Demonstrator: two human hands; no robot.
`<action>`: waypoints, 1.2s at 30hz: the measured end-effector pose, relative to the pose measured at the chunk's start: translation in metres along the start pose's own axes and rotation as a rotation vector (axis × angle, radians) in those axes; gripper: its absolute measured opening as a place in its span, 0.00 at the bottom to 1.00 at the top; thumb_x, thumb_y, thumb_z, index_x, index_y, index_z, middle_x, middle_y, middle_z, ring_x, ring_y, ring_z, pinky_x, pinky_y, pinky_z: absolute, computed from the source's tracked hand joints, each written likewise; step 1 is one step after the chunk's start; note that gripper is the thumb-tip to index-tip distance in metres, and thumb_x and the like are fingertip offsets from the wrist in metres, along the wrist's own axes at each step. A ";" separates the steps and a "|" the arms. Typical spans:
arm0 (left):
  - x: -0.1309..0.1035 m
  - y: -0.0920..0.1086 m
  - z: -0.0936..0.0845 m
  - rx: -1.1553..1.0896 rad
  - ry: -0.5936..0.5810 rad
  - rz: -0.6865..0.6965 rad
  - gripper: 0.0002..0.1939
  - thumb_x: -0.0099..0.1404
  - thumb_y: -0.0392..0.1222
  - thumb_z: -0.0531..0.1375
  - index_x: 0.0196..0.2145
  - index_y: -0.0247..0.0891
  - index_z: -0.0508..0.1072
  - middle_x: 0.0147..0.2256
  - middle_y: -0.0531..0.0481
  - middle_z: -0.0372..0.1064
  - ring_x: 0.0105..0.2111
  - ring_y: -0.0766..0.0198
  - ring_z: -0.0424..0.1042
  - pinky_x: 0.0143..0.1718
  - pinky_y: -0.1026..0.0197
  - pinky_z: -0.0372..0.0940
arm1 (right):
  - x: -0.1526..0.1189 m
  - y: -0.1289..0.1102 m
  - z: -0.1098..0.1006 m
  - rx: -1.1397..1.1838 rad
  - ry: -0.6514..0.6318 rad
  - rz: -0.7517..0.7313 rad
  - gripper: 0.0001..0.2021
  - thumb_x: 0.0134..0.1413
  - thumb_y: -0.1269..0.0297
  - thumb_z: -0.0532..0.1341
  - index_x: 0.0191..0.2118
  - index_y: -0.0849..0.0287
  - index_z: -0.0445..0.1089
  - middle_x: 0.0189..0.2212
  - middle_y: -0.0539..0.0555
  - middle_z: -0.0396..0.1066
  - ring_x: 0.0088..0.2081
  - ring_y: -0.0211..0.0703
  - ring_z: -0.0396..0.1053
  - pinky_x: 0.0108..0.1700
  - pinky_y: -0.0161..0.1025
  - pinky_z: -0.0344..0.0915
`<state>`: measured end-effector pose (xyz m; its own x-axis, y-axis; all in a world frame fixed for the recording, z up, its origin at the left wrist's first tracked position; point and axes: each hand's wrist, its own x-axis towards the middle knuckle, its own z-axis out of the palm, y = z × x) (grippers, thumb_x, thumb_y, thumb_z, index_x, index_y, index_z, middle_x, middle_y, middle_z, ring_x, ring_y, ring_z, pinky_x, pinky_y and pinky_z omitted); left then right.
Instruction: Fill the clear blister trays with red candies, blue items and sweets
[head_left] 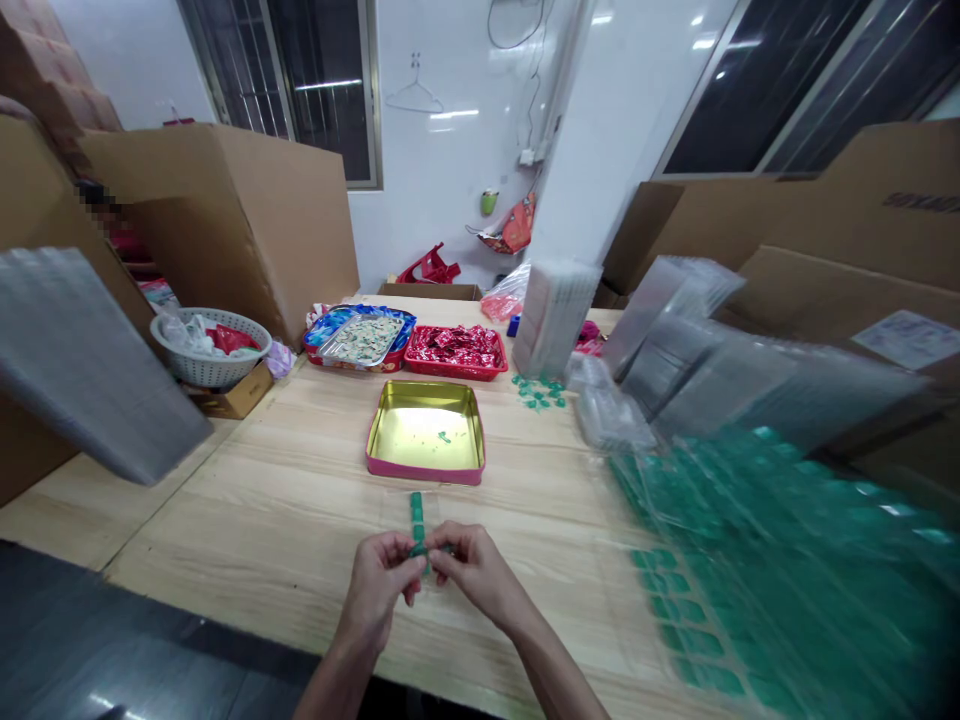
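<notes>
Both hands meet low in the middle, over a clear plastic tray (394, 508) that lies on the wooden table. A column of small green pieces (417, 510) runs up the tray's middle. My left hand (379, 580) is closed, its thumb and fingers pinching a small green piece (418, 550). My right hand (469, 570) is closed beside it, fingertips pressed together by the same spot; what they grip is mostly hidden. Just beyond stands a gold-lined tin (427, 470) with a pink outside and a few green bits in it.
Stacked clear trays of green pieces (787, 560) fill the right side. Loose green pieces (538, 392) lie near upright tray stacks (551, 320). A red basket of red packets (457, 365) and a metal tray (360, 340) stand behind the tin. A grey basket (202, 365) is at left.
</notes>
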<state>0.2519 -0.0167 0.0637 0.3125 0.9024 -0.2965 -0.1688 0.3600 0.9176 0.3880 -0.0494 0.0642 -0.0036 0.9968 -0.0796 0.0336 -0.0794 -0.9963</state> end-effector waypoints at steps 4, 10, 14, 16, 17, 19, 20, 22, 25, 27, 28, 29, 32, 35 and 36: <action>0.001 -0.004 0.002 0.125 0.045 0.031 0.09 0.41 0.40 0.65 0.18 0.34 0.70 0.11 0.57 0.60 0.11 0.73 0.55 0.11 0.70 0.49 | -0.003 -0.002 0.007 -0.460 0.093 -0.202 0.08 0.50 0.73 0.54 0.25 0.60 0.67 0.23 0.50 0.64 0.25 0.38 0.64 0.28 0.34 0.62; -0.003 -0.002 0.002 0.117 0.017 -0.037 0.06 0.40 0.38 0.62 0.17 0.36 0.66 0.10 0.58 0.58 0.10 0.73 0.54 0.09 0.70 0.45 | 0.004 0.017 0.004 -0.688 0.326 -0.398 0.09 0.52 0.73 0.50 0.25 0.58 0.62 0.25 0.53 0.63 0.28 0.41 0.63 0.30 0.37 0.60; -0.006 0.004 0.001 0.038 -0.013 -0.079 0.07 0.39 0.38 0.62 0.17 0.35 0.67 0.10 0.58 0.59 0.10 0.73 0.54 0.10 0.70 0.45 | 0.009 0.018 -0.009 -0.242 0.274 -0.111 0.06 0.51 0.66 0.55 0.25 0.59 0.64 0.19 0.49 0.63 0.22 0.38 0.62 0.26 0.36 0.61; -0.005 0.004 0.001 0.017 -0.005 -0.064 0.08 0.40 0.39 0.63 0.17 0.34 0.68 0.11 0.57 0.59 0.10 0.74 0.54 0.11 0.70 0.46 | 0.008 0.013 -0.012 0.063 0.149 -0.004 0.06 0.46 0.63 0.62 0.28 0.60 0.67 0.21 0.48 0.66 0.21 0.36 0.63 0.24 0.34 0.61; -0.004 0.003 0.000 0.005 -0.003 -0.055 0.08 0.40 0.39 0.64 0.18 0.34 0.68 0.11 0.57 0.60 0.11 0.74 0.54 0.12 0.70 0.46 | 0.006 0.010 -0.011 0.192 0.117 0.019 0.08 0.41 0.63 0.65 0.29 0.60 0.69 0.22 0.48 0.68 0.21 0.35 0.63 0.23 0.33 0.61; -0.002 0.000 -0.001 -0.022 -0.006 -0.040 0.09 0.39 0.39 0.65 0.18 0.34 0.68 0.12 0.57 0.61 0.12 0.74 0.56 0.13 0.70 0.48 | 0.003 0.007 -0.010 0.379 0.117 0.051 0.11 0.33 0.66 0.70 0.27 0.61 0.71 0.22 0.48 0.70 0.21 0.34 0.64 0.23 0.32 0.62; -0.001 -0.002 -0.001 -0.033 -0.011 -0.033 0.10 0.40 0.39 0.66 0.19 0.34 0.68 0.13 0.57 0.61 0.12 0.73 0.56 0.13 0.70 0.48 | 0.002 0.007 -0.009 0.441 0.132 0.071 0.11 0.30 0.67 0.71 0.25 0.61 0.71 0.21 0.48 0.70 0.20 0.33 0.64 0.23 0.31 0.62; 0.001 -0.007 -0.003 -0.046 -0.019 -0.023 0.10 0.40 0.39 0.66 0.19 0.34 0.68 0.13 0.57 0.61 0.12 0.73 0.57 0.13 0.70 0.49 | 0.002 0.010 -0.009 0.531 0.175 0.107 0.11 0.26 0.68 0.73 0.21 0.62 0.72 0.21 0.49 0.71 0.21 0.33 0.66 0.25 0.31 0.63; 0.003 -0.011 -0.006 -0.050 -0.022 -0.025 0.11 0.41 0.40 0.67 0.20 0.34 0.69 0.13 0.58 0.61 0.13 0.74 0.57 0.14 0.70 0.49 | 0.005 0.018 -0.013 0.635 0.250 0.142 0.13 0.23 0.69 0.75 0.21 0.62 0.73 0.24 0.51 0.73 0.25 0.37 0.70 0.30 0.34 0.67; 0.003 -0.012 -0.007 -0.052 -0.021 -0.032 0.12 0.41 0.41 0.68 0.20 0.34 0.69 0.13 0.58 0.61 0.13 0.73 0.57 0.14 0.70 0.49 | 0.007 0.022 -0.016 0.688 0.270 0.155 0.13 0.24 0.68 0.75 0.22 0.63 0.74 0.24 0.52 0.74 0.27 0.39 0.71 0.32 0.35 0.68; 0.003 -0.013 -0.007 -0.052 -0.023 -0.035 0.12 0.41 0.41 0.68 0.21 0.34 0.69 0.14 0.57 0.62 0.13 0.73 0.57 0.14 0.70 0.49 | 0.007 0.023 -0.018 0.709 0.270 0.162 0.13 0.26 0.68 0.75 0.23 0.63 0.75 0.24 0.53 0.74 0.27 0.40 0.72 0.33 0.36 0.69; 0.004 -0.013 -0.007 -0.052 -0.024 -0.039 0.12 0.41 0.42 0.68 0.21 0.34 0.69 0.14 0.57 0.62 0.13 0.74 0.57 0.14 0.70 0.49 | 0.008 0.023 -0.020 0.728 0.269 0.167 0.13 0.27 0.68 0.75 0.24 0.64 0.75 0.24 0.53 0.74 0.28 0.40 0.72 0.34 0.36 0.69; 0.005 -0.014 -0.006 -0.057 -0.017 -0.057 0.14 0.40 0.43 0.69 0.20 0.34 0.70 0.14 0.57 0.62 0.13 0.74 0.58 0.14 0.70 0.49 | 0.009 0.022 -0.026 0.795 0.276 0.166 0.13 0.29 0.65 0.75 0.25 0.65 0.75 0.25 0.54 0.74 0.29 0.39 0.72 0.35 0.35 0.69; 0.007 -0.016 -0.007 -0.092 0.007 -0.096 0.17 0.36 0.45 0.72 0.20 0.34 0.71 0.13 0.57 0.62 0.13 0.73 0.58 0.14 0.70 0.49 | 0.013 0.021 -0.036 0.867 0.330 0.132 0.14 0.31 0.61 0.74 0.25 0.65 0.74 0.26 0.53 0.73 0.28 0.37 0.72 0.34 0.33 0.69; 0.008 -0.017 -0.008 -0.105 0.018 -0.118 0.18 0.34 0.45 0.73 0.20 0.34 0.72 0.14 0.57 0.62 0.14 0.73 0.58 0.14 0.70 0.50 | 0.017 0.021 -0.041 0.868 0.365 0.115 0.15 0.32 0.60 0.74 0.24 0.64 0.73 0.25 0.51 0.72 0.27 0.35 0.71 0.32 0.31 0.69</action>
<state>0.2494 -0.0138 0.0439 0.3190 0.8563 -0.4062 -0.2294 0.4856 0.8435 0.4299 -0.0337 0.0429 0.2710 0.9114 -0.3097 -0.7413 -0.0076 -0.6711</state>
